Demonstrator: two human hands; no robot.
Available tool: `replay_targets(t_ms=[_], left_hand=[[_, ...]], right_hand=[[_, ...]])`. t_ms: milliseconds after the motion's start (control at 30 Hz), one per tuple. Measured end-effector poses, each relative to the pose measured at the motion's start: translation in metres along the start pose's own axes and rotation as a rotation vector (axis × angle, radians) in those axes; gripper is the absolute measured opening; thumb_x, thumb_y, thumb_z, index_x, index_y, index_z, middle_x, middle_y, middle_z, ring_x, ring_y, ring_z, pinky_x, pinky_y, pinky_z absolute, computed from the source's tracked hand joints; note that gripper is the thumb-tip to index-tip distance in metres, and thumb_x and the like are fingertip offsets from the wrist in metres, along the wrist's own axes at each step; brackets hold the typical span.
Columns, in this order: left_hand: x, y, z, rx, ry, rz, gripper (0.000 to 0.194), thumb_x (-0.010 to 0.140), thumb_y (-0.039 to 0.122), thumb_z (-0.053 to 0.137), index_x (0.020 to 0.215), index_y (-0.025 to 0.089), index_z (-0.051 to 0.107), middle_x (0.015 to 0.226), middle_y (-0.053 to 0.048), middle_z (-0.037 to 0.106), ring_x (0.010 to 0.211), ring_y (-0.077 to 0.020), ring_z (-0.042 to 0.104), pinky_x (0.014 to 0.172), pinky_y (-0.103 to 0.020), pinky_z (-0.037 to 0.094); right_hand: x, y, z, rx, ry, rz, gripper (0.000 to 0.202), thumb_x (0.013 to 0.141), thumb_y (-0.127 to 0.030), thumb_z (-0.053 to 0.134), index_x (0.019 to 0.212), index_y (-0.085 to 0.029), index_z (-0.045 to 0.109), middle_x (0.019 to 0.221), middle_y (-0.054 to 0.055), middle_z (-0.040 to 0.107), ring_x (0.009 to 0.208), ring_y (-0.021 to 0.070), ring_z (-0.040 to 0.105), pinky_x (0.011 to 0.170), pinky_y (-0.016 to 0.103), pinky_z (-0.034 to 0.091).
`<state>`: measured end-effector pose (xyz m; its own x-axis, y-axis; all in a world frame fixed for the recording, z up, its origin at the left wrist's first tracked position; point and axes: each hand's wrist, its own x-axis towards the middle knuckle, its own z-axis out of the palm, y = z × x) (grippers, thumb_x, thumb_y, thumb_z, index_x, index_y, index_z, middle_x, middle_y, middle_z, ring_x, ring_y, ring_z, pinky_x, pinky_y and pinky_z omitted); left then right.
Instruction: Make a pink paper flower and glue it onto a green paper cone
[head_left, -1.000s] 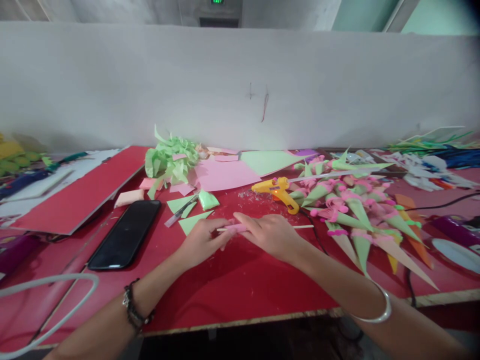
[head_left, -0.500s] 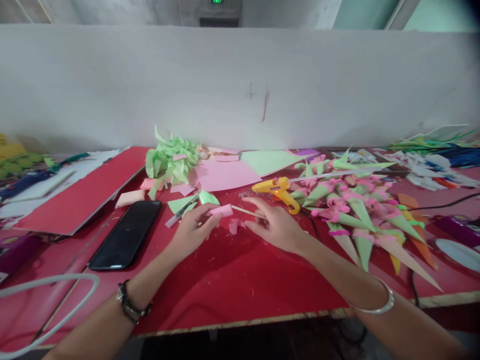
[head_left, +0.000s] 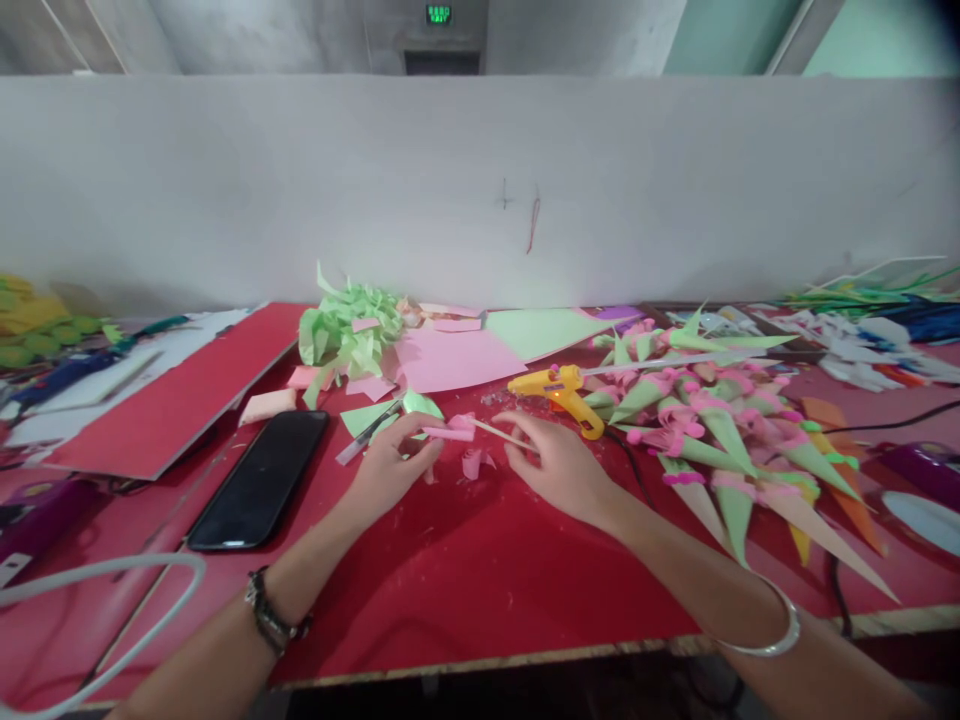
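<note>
Between thumb and fingers, my left hand pinches a curled strip of pink paper. My right hand grips a thin pale stick, whose left tip meets the pink paper. Whether the tip is inside the curl I cannot tell. Just below, a small pink paper curl lies on the red table. A yellow glue gun rests beyond my right hand. Behind my left hand are green paper pieces and a clear-handled craft knife or pen.
Many green and pink paper cone flowers are heaped at the right. A black phone lies at the left, near a red board. Crumpled green paper and pink sheets lie at the back before a white partition.
The pink paper has gone from a closed roll to a looser curl in my left hand. My right fingers have drawn in around the stick. The view has tilted up slightly.
</note>
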<state>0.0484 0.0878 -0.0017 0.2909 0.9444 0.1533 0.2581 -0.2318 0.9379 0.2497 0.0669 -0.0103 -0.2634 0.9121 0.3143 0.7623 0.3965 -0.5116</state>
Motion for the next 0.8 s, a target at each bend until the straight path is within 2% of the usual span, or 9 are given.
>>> replay_targets(t_ms=[133,267,467,600,800], left_hand=[[0.003,-0.006,-0.001,-0.139,0.007,-0.051,0.008,0.070,0.020,0.052,0.077,0.017,0.053,0.056,0.007,0.050,0.042,-0.0059,0.047,0.049,-0.019,0.038],[0.006,-0.015,-0.004,-0.501,0.034,-0.167,0.006,0.067,0.016,0.052,0.070,0.018,0.048,0.058,0.006,0.048,0.045,-0.0049,0.044,0.046,-0.016,0.036],[0.008,-0.011,-0.006,-0.967,0.052,-0.261,0.009,0.070,0.014,0.050,0.063,0.015,0.044,0.057,0.005,0.044,0.044,-0.0030,0.038,0.048,-0.015,0.037],[0.008,-0.008,-0.006,-1.097,0.060,-0.398,0.006,0.073,0.013,0.047,0.067,0.014,0.047,0.062,0.002,0.047,0.044,-0.0031,0.038,0.044,-0.015,0.037],[0.009,-0.006,-0.011,-1.129,0.074,-0.512,0.005,0.074,0.018,0.045,0.075,0.016,0.050,0.070,-0.001,0.052,0.045,-0.0049,0.041,0.040,-0.016,0.037]], right_hand=[[-0.001,0.000,0.000,-0.020,0.034,-0.012,0.034,0.077,-0.014,0.043,0.110,-0.019,0.048,0.092,0.005,0.063,0.081,0.0158,0.059,0.070,0.028,0.045],[-0.002,0.000,0.000,-0.039,0.032,-0.020,0.034,0.077,-0.012,0.042,0.110,-0.020,0.048,0.099,0.006,0.061,0.085,0.0158,0.058,0.068,0.027,0.045],[-0.001,-0.001,-0.001,-0.139,-0.116,-0.021,0.027,0.076,-0.009,0.042,0.097,-0.019,0.055,0.091,0.004,0.060,0.074,0.0130,0.058,0.064,0.024,0.042],[-0.001,0.002,0.002,-0.163,-0.127,-0.042,0.024,0.078,-0.010,0.042,0.096,-0.019,0.055,0.085,0.003,0.060,0.072,0.0125,0.058,0.063,0.023,0.041],[0.001,0.008,0.005,-0.211,-0.116,-0.048,0.021,0.081,-0.013,0.042,0.094,-0.019,0.057,0.082,0.004,0.061,0.074,0.0135,0.058,0.063,0.023,0.041]])
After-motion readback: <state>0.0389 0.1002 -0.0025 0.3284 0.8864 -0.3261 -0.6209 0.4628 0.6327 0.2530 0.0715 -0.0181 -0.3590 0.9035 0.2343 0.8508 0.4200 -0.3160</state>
